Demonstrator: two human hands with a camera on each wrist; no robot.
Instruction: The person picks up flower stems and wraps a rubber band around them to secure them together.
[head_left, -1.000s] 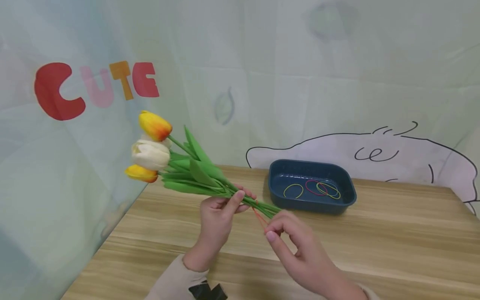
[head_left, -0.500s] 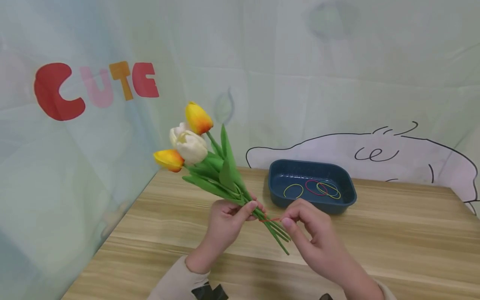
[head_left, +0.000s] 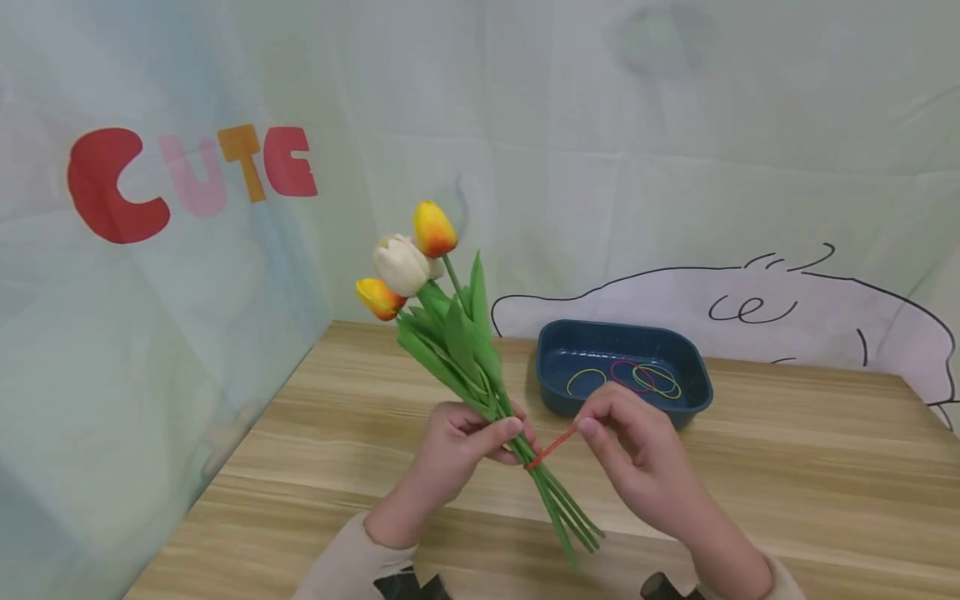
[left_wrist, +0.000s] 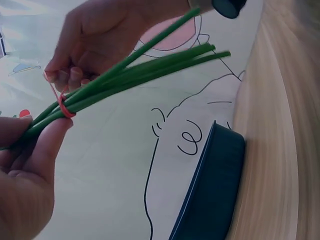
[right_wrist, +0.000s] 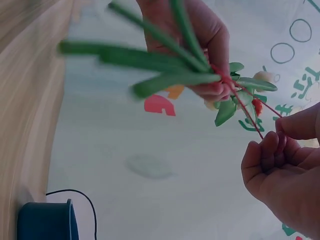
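A bunch of tulips [head_left: 468, 350], with white and yellow-orange heads, leans up to the left above the table. My left hand [head_left: 457, 446] grips its stems [left_wrist: 115, 80] between thumb and fingers, just above a red rubber band [head_left: 551, 446]. That band wraps round the stems, and a stretched loop runs from them to my right hand [head_left: 637, 462], which pinches its end between thumb and forefinger. In the right wrist view two taut strands of the rubber band [right_wrist: 245, 107] lead to the right fingertips. The stem ends hang free below the band.
Behind the right hand a dark blue tray [head_left: 622, 329] stands on the wooden table [head_left: 810, 467], holding several yellow and red rubber bands [head_left: 656, 381]. A printed cloth backdrop [head_left: 420, 100] rises behind and to the left of the table.
The tulips have swung more upright and to the right, their stem ends now lower. My right hand has moved right and slightly up, drawing the red rubber band out sideways.
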